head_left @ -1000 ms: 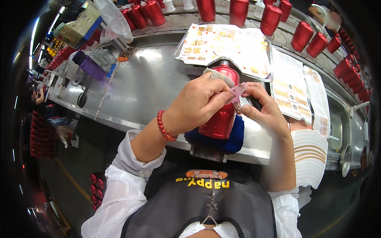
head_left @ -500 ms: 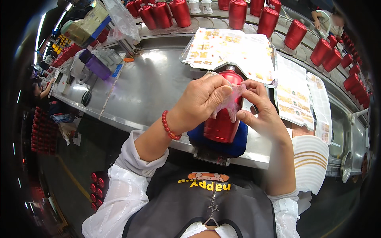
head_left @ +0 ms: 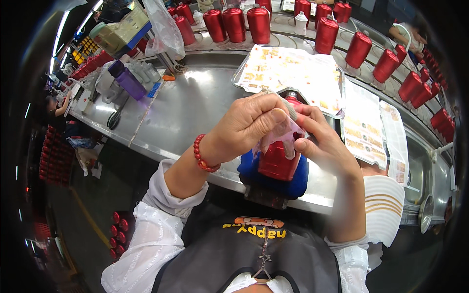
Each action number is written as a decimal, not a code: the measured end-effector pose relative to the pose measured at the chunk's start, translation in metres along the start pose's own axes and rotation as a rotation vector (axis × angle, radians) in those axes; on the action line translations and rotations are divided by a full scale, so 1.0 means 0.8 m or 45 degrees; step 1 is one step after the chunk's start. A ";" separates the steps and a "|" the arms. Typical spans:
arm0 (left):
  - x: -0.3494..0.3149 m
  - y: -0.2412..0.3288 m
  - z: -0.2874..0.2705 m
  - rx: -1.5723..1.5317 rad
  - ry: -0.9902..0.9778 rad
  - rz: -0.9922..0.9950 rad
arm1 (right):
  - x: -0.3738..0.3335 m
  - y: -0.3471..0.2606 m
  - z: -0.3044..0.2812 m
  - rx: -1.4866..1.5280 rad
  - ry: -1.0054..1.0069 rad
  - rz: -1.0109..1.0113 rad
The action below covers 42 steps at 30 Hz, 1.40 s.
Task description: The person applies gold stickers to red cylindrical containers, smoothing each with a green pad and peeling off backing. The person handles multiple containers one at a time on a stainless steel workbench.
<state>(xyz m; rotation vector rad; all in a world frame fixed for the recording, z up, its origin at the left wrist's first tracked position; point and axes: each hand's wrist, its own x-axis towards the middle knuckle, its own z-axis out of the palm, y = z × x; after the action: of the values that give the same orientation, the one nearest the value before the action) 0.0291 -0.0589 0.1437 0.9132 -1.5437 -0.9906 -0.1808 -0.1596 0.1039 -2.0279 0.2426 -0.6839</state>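
Observation:
My left hand (head_left: 251, 122), with a red bead bracelet at its wrist, is closed on a thin, crumpled, pinkish see-through film (head_left: 276, 136). A greyish strip (head_left: 291, 112) shows by its fingertips. The curled fingers of my right hand (head_left: 325, 136) meet the film's other side; thumb and forefinger are slightly apart, and I cannot tell how firmly they grip. Below both hands, a glossy red bottle (head_left: 279, 163) lies with its base toward me on a blue cloth pad (head_left: 299, 181). My hands and the film hide much of its middle.
Behind the bottle, a metal tray (head_left: 237, 78) holds white sheets printed with gold designs (head_left: 288, 73). More printed sheets (head_left: 364, 122) lie to the right. Red bottles (head_left: 234, 25) stand along a curved conveyor (head_left: 288, 45). A purple bottle (head_left: 128, 80) is at left on the steel table (head_left: 195, 110).
The film hangs lower and is spread differently between my hands. My right fingers have drawn in closer to it. The whole view has shifted slightly, and bottles on the conveyor show in different places.

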 end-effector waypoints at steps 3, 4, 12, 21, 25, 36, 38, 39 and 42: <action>-0.002 0.004 0.000 -0.072 0.021 -0.040 | 0.004 0.000 -0.006 0.087 -0.116 0.044; -0.002 0.004 -0.001 -0.054 0.017 -0.026 | 0.003 -0.001 -0.007 0.155 -0.130 0.054; -0.014 0.000 -0.002 0.149 0.034 -0.093 | -0.010 -0.003 -0.003 0.299 0.074 0.089; -0.030 -0.021 0.000 0.992 0.166 0.425 | -0.028 -0.027 0.011 -0.888 0.569 -0.488; -0.058 -0.047 0.013 1.390 0.137 0.837 | -0.059 -0.006 0.031 -0.993 0.513 -0.530; -0.104 -0.063 0.029 0.979 0.093 0.374 | -0.107 0.023 0.064 -0.898 0.469 -0.387; -0.085 -0.051 0.048 0.997 0.233 0.251 | -0.104 0.019 0.064 -0.920 0.489 -0.420; -0.073 -0.047 0.054 1.051 0.204 0.240 | -0.102 0.017 0.064 -0.932 0.499 -0.435; -0.054 -0.046 0.062 1.258 0.077 0.264 | -0.101 0.010 0.063 -0.953 0.504 -0.470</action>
<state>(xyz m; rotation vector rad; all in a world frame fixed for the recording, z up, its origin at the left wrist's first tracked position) -0.0100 -0.0260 0.0882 1.3761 -2.0400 0.0152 -0.2184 -0.0919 0.0476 -2.6628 0.4020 -1.3869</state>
